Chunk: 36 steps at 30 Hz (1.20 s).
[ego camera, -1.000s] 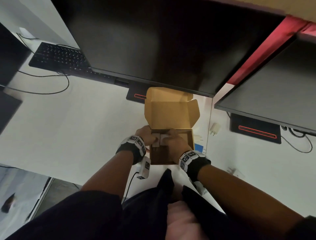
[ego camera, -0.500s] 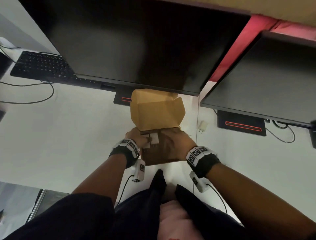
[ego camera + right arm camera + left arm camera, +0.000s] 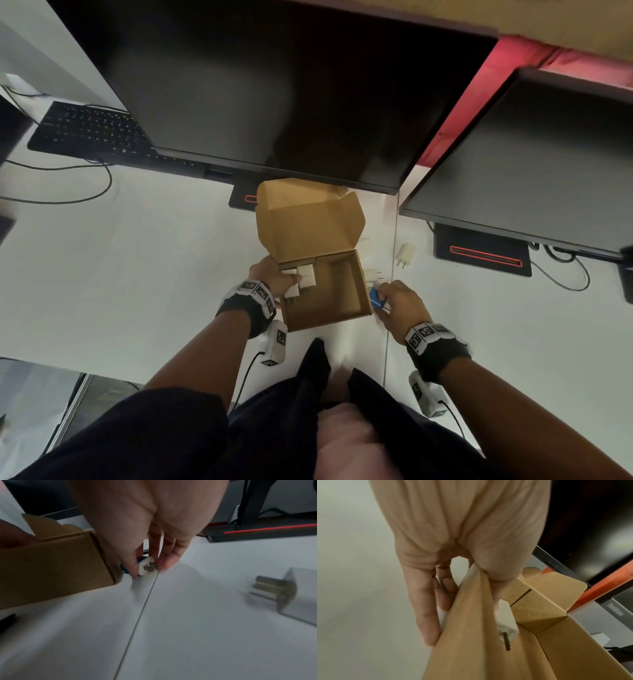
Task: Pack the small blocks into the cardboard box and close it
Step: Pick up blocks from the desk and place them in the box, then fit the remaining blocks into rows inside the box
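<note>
White desk [image 3: 144, 274] runs under two dark monitors, the big one [image 3: 274, 85] straight ahead and a second [image 3: 534, 164] to the right; in the left wrist view the bezel of one carries pale lettering, too blurred to read. Each monitor foot [image 3: 479, 253] shows a red line. Behind the big screen on the left lies a black keyboard [image 3: 89, 130] with a cable [image 3: 68, 197] looping over the desk.

At the desk's near edge stands the open box [image 3: 325, 291], its lid [image 3: 308, 226] raised toward the big monitor. White blocks [image 3: 301, 277], plug-type with metal prongs, sit in its left part; the right part shows bare cardboard. One block's prong face bears small printed marks in the left wrist view, not legible.

Left hand [image 3: 274, 277] grips the box's left wall: fingers [image 3: 423, 608] lie straight and together down the outside, thumb inside against a block. Right hand [image 3: 400, 305] is just right of the box, fingertips [image 3: 164, 562] pinching a blue block [image 3: 376, 301] with a white prong end, low over the desk and close by the box's outer wall. Another white block [image 3: 373, 274] lies just beyond that hand, and a further one [image 3: 404, 255] sits apart near the second monitor's foot
</note>
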Each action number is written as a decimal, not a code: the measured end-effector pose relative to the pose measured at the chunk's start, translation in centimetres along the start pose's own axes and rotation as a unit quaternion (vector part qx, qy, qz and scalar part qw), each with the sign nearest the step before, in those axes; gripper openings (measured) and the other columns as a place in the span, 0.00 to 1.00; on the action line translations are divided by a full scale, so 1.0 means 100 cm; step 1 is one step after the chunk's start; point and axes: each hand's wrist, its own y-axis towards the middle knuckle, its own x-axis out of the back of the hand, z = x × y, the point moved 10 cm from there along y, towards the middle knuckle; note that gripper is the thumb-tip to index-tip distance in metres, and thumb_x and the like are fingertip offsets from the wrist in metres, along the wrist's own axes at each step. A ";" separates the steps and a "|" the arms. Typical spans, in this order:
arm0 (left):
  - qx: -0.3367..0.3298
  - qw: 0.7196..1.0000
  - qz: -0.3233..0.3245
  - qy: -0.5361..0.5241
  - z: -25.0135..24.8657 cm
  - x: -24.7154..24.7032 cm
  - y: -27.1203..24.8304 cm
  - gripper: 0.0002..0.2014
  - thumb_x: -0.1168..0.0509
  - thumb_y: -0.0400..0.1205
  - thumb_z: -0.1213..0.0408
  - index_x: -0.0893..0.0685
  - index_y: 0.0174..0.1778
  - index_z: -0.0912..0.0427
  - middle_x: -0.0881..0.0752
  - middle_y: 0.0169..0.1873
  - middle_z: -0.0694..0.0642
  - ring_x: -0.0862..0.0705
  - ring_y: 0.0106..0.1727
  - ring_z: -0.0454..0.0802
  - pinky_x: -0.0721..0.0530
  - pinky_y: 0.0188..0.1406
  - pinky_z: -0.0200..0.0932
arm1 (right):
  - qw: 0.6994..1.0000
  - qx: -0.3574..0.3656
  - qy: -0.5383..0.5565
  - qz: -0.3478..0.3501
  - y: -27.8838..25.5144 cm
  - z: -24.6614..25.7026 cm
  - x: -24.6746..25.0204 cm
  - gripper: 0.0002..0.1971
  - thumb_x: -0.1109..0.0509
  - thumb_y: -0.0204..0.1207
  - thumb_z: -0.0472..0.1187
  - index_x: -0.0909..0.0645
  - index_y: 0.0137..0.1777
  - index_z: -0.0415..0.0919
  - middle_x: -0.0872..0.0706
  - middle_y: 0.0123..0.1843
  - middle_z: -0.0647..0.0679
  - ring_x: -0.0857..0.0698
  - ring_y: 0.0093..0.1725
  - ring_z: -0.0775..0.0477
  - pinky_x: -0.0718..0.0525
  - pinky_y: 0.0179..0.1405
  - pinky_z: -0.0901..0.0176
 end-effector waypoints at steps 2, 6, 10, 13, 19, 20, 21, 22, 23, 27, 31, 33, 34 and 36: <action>0.001 1.000 0.000 -0.003 0.001 0.000 0.001 0.19 0.22 0.79 0.58 0.14 0.66 0.53 0.10 0.60 0.58 0.09 0.58 0.62 0.03 0.47 0.63 | 0.999 -0.015 0.022 -0.019 -0.001 -0.006 0.003 0.13 0.22 0.72 0.41 0.26 0.44 0.47 0.17 0.51 0.45 0.17 0.46 0.44 0.22 0.45 0.59; -0.004 1.000 0.000 0.005 0.001 0.000 0.004 0.21 0.22 0.79 0.57 0.14 0.67 0.52 0.10 0.60 0.58 0.09 0.59 0.62 0.03 0.48 0.62 | 0.988 -0.020 0.103 -0.116 -0.005 -0.006 0.035 0.13 0.20 0.70 0.43 0.24 0.44 0.45 0.19 0.46 0.48 0.19 0.37 0.51 0.25 0.35 0.66; -0.006 1.000 0.008 0.005 0.000 -0.002 0.006 0.19 0.22 0.79 0.56 0.15 0.65 0.51 0.11 0.57 0.55 0.10 0.58 0.61 0.04 0.51 0.62 | 0.978 0.061 0.127 -0.153 0.001 0.037 0.063 0.14 0.22 0.71 0.45 0.26 0.45 0.47 0.21 0.46 0.49 0.20 0.37 0.56 0.23 0.36 0.67; -0.016 0.999 0.012 0.027 -0.002 -0.002 0.008 0.20 0.24 0.76 0.53 0.15 0.63 0.51 0.08 0.57 0.58 0.09 0.59 0.63 0.05 0.56 0.61 | 0.984 0.111 0.091 -0.104 0.011 0.081 0.056 0.12 0.23 0.73 0.46 0.26 0.44 0.48 0.20 0.46 0.49 0.21 0.38 0.51 0.21 0.37 0.60; -0.032 0.998 0.014 0.045 -0.005 -0.003 0.009 0.20 0.25 0.77 0.51 0.15 0.62 0.53 0.07 0.56 0.59 0.08 0.58 0.64 0.06 0.58 0.62 | 0.998 0.054 0.004 0.034 0.038 0.119 0.004 0.05 0.29 0.79 0.44 0.20 0.49 0.43 0.16 0.48 0.47 0.15 0.48 0.46 0.16 0.49 0.56; -0.031 0.998 0.016 0.042 -0.004 -0.003 0.009 0.20 0.25 0.76 0.51 0.15 0.62 0.52 0.07 0.56 0.59 0.08 0.57 0.64 0.06 0.57 0.62 | 0.998 0.048 -0.005 0.044 0.042 0.121 -0.002 0.05 0.30 0.80 0.43 0.20 0.49 0.42 0.16 0.48 0.47 0.15 0.48 0.45 0.16 0.50 0.56; -0.030 0.999 0.015 0.039 -0.004 -0.003 0.009 0.20 0.24 0.76 0.50 0.15 0.62 0.52 0.07 0.56 0.59 0.08 0.56 0.63 0.05 0.56 0.61 | 0.998 0.044 -0.009 0.045 0.045 0.122 -0.004 0.04 0.31 0.80 0.42 0.22 0.48 0.43 0.17 0.49 0.46 0.15 0.49 0.44 0.16 0.51 0.55; -0.027 0.999 0.014 0.035 -0.003 -0.002 0.009 0.20 0.24 0.76 0.51 0.16 0.61 0.52 0.08 0.55 0.58 0.08 0.55 0.63 0.05 0.54 0.61 | 0.998 0.040 -0.007 0.039 0.048 0.122 -0.007 0.04 0.31 0.80 0.42 0.24 0.46 0.44 0.17 0.49 0.45 0.15 0.49 0.43 0.15 0.52 0.54; -0.024 0.999 0.014 0.032 -0.002 -0.002 0.009 0.19 0.24 0.77 0.51 0.16 0.61 0.52 0.08 0.54 0.58 0.08 0.54 0.62 0.05 0.54 0.61 | 0.999 0.034 -0.005 0.035 0.050 0.121 -0.009 0.05 0.31 0.80 0.42 0.25 0.46 0.45 0.16 0.51 0.44 0.15 0.50 0.43 0.13 0.53 0.52; -0.024 0.999 0.014 0.029 -0.001 -0.002 0.010 0.19 0.25 0.79 0.51 0.17 0.62 0.52 0.08 0.53 0.58 0.06 0.51 0.61 0.03 0.50 0.61 | 0.999 0.016 0.014 0.032 0.052 0.116 -0.015 0.05 0.29 0.80 0.41 0.19 0.53 0.43 0.14 0.55 0.44 0.14 0.53 0.42 0.13 0.56 0.50; -0.007 1.000 0.019 0.008 0.003 -0.003 0.011 0.19 0.23 0.78 0.51 0.17 0.62 0.50 0.08 0.51 0.56 0.06 0.47 0.59 0.02 0.44 0.60 | 0.998 0.037 0.028 0.040 0.052 0.114 -0.015 0.08 0.33 0.79 0.37 0.15 0.55 0.42 0.14 0.57 0.43 0.14 0.55 0.42 0.14 0.56 0.54; -0.002 1.000 0.020 0.003 0.004 -0.003 0.011 0.19 0.22 0.77 0.50 0.17 0.60 0.48 0.09 0.49 0.54 0.06 0.46 0.57 0.02 0.43 0.59 | 0.996 0.066 0.033 0.052 0.049 0.118 -0.012 0.11 0.32 0.78 0.37 0.15 0.59 0.43 0.14 0.60 0.42 0.14 0.58 0.41 0.14 0.58 0.53; -0.002 1.000 0.019 0.006 0.004 -0.003 0.011 0.18 0.22 0.77 0.49 0.17 0.59 0.48 0.08 0.49 0.54 0.06 0.46 0.57 0.02 0.43 0.59 | 0.994 0.084 0.043 0.047 0.046 0.121 -0.006 0.12 0.32 0.78 0.37 0.16 0.60 0.42 0.14 0.61 0.42 0.15 0.58 0.41 0.14 0.59 0.52; 0.001 1.000 0.017 0.008 0.005 -0.004 0.012 0.19 0.22 0.76 0.50 0.16 0.60 0.48 0.08 0.50 0.55 0.06 0.47 0.57 0.02 0.41 0.58 | 0.993 0.098 0.065 0.009 0.041 0.118 0.017 0.11 0.33 0.78 0.36 0.14 0.58 0.40 0.11 0.55 0.42 0.13 0.53 0.42 0.14 0.56 0.50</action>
